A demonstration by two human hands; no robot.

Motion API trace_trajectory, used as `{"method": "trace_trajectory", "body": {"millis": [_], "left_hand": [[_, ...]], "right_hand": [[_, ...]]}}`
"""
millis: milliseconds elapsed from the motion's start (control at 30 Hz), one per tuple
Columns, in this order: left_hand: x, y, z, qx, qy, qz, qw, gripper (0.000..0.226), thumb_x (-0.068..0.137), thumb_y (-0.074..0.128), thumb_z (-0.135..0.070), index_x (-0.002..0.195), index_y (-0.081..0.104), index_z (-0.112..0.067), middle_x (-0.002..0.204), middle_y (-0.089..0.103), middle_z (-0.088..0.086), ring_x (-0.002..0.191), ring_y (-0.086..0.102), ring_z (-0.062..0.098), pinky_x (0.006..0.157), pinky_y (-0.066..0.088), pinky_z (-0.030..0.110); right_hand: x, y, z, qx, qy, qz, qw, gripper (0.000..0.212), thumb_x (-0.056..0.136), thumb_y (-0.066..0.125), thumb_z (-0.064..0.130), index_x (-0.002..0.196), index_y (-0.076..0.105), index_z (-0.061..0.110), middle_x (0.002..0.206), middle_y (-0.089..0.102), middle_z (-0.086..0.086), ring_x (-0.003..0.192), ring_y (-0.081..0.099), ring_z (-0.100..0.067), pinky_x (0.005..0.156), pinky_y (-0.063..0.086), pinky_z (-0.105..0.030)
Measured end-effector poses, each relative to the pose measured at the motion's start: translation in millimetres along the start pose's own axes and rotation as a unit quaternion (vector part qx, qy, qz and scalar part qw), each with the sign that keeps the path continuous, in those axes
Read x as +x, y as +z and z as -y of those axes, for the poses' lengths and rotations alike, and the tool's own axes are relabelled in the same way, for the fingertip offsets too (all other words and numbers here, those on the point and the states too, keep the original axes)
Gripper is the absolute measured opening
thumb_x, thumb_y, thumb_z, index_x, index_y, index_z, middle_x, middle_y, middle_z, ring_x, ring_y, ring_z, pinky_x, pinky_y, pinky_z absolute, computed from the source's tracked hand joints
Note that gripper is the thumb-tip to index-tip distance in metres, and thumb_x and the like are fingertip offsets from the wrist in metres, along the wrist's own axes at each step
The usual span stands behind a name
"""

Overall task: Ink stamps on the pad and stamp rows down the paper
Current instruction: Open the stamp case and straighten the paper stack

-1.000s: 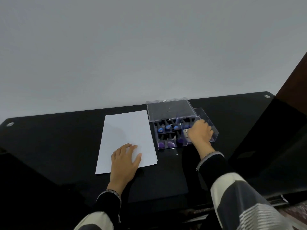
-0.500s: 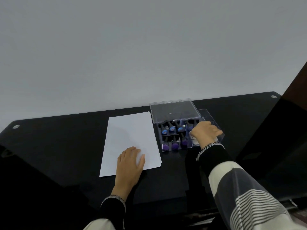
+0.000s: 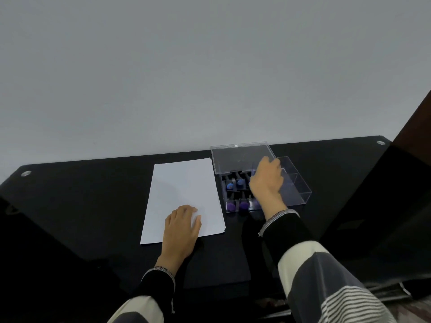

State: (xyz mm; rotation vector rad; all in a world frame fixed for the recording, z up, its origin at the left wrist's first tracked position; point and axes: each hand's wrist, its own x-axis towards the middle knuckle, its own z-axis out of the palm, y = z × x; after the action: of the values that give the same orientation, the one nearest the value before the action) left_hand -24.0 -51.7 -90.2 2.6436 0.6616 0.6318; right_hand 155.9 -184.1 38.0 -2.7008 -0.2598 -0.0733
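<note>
Two round blue stamps [image 3: 235, 184] and three purple ones [image 3: 243, 205] show in the clear plastic box [image 3: 300, 193], each set in its own cell among dark dividers; further cells are hidden behind the right hand [image 3: 267, 180], so a full count cannot be made. One open lid [image 3: 241, 157] stands at the far edge of the box, leaning back toward the wall [image 3: 210, 66]. One long compartment on the right side of the box holds nothing that can be made out. No ink pad is recognisable. One small stack of white paper [image 3: 184, 190] lies just left of the box, unstamped, its edges slightly fanned at the near right corner. The left hand [image 3: 182, 229] rests flat on the near end of the paper, fingers spread loosely. The right hand reaches over the box with fingers curled downward; whether it pinches a stamp cannot be told. One black glossy table [image 3: 81, 201] carries everything. Both sleeves [image 3: 326, 276] are dark and cream, striped.
</note>
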Motion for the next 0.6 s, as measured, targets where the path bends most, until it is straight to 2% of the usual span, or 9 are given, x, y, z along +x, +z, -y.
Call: {"method": "trace_trajectory", "body": {"millis": [100,200,267,333,367,433,500,567,600], "left_hand": [[-0.4,-6.5,-1.4,-0.093,0.002,-0.009,0.996,0.023,0.097,0.050,-0.031,0.118,0.055,-0.023,0.131,0.047,-0.008,0.122,0.043,0.008,0.105,0.035,0.027],[5.9,-26.0,-12.6,-0.263,-0.072,-0.067,0.960,0.028,0.089,0.057,-0.048,0.114,0.058,-0.035,0.128,0.051,-0.023,0.124,0.042,-0.006,0.104,0.034,0.019],[14.4,-45.1,-24.9,-0.456,-0.136,-0.027,0.879,0.050,0.076,0.065,-0.063,0.118,0.060,-0.037,0.123,0.059,-0.022,0.118,0.052,-0.003,0.101,0.041,0.024],[22.0,-56.8,-32.3,-0.621,-0.154,0.060,0.766,0.078,0.064,0.075,-0.064,0.132,0.052,-0.032,0.130,0.059,-0.013,0.121,0.055,0.008,0.103,0.043,0.031],[23.9,-59.7,-34.2,-0.660,-0.156,0.083,0.730,0.088,0.061,0.080,-0.059,0.137,0.047,-0.031,0.134,0.057,-0.008,0.122,0.055,0.012,0.102,0.044,0.032],[23.3,-58.4,-34.1,-0.677,-0.157,0.094,0.713,0.087,0.064,0.082,-0.048,0.140,0.043,-0.031,0.137,0.052,-0.004,0.122,0.055,0.015,0.098,0.047,0.029],[19.6,-53.8,-32.7,-0.673,-0.180,0.065,0.714,0.072,0.070,0.074,-0.040,0.136,0.047,-0.030,0.135,0.053,0.002,0.119,0.058,0.016,0.095,0.049,0.027],[15.4,-48.5,-30.4,-0.691,-0.234,0.029,0.683,0.064,0.070,0.071,-0.044,0.129,0.053,-0.028,0.125,0.058,0.007,0.112,0.062,0.022,0.092,0.051,0.030],[14.1,-46.5,-29.6,-0.697,-0.267,0.008,0.665,0.065,0.067,0.071,-0.050,0.125,0.056,-0.025,0.119,0.062,0.006,0.108,0.064,0.023,0.089,0.053,0.032]], "right_hand": [[-25.4,-2.9,16.3,0.049,-0.145,-0.103,0.983,0.049,0.082,0.066,0.002,0.126,0.045,0.008,0.123,0.042,-0.013,0.106,0.047,-0.025,0.091,0.045,-0.038],[-51.5,0.1,28.8,0.358,-0.188,-0.125,0.906,0.038,0.090,0.055,0.002,0.123,0.049,0.021,0.114,0.039,0.002,0.094,0.051,-0.011,0.079,0.052,-0.024],[-66.6,10.3,34.1,0.534,-0.086,-0.027,0.841,0.029,0.095,0.050,0.010,0.116,0.051,0.029,0.111,0.047,0.003,0.092,0.055,-0.007,0.072,0.052,-0.019],[-76.0,21.7,37.3,0.671,0.094,0.123,0.725,0.024,0.097,0.047,0.006,0.116,0.055,0.018,0.103,0.058,-0.008,0.083,0.059,-0.013,0.067,0.051,-0.025],[-78.6,28.2,36.6,0.697,0.151,0.184,0.677,0.025,0.097,0.044,0.003,0.120,0.054,0.007,0.099,0.060,-0.012,0.081,0.059,-0.018,0.069,0.051,-0.029],[-83.5,39.3,30.7,0.679,0.172,0.247,0.670,0.029,0.097,0.043,-0.001,0.125,0.048,-0.006,0.104,0.060,-0.019,0.089,0.059,-0.025,0.081,0.049,-0.036],[-86.7,46.3,22.5,0.668,0.120,0.280,0.679,0.034,0.095,0.051,0.002,0.125,0.047,-0.012,0.111,0.058,-0.022,0.097,0.058,-0.026,0.088,0.047,-0.034],[-89.8,50.2,11.9,0.664,0.061,0.329,0.669,0.047,0.089,0.063,0.011,0.127,0.047,-0.011,0.112,0.058,-0.016,0.096,0.062,-0.020,0.088,0.048,-0.028],[-92.2,51.4,6.0,0.642,0.032,0.345,0.684,0.054,0.085,0.069,0.018,0.129,0.047,-0.004,0.114,0.059,-0.011,0.095,0.064,-0.017,0.090,0.049,-0.027]]}}
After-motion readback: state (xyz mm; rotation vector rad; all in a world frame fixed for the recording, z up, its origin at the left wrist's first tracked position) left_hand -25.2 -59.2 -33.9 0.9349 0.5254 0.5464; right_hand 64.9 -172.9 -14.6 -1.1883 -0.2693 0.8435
